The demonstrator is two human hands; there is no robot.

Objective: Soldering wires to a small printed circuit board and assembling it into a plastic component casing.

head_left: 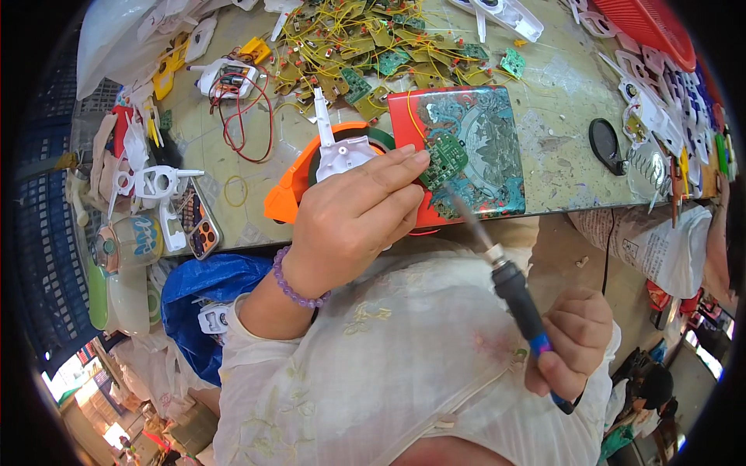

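Note:
My left hand (350,213), with a purple bead bracelet at the wrist, pinches the edge of a small green circuit board (447,163) between its fingertips. A yellow wire runs up from that board, which is over a red flat case (497,128) with a teal pattern. My right hand (573,342) is closed round the dark handle of a soldering iron (513,291). Its blurred tip points up at the board's lower edge; whether they touch I cannot tell. A white plastic housing (342,155) shows just beyond my left hand, over an orange round-sided object (291,186).
Yellow-wired circuit boards (365,50) are heaped at the table's far side. At left are a battery holder (233,80) with red and black leads, a phone (203,233) and white plastic frames (163,186). Rightward lie a black ring (604,144), white housings (645,109) and a red basket (653,23).

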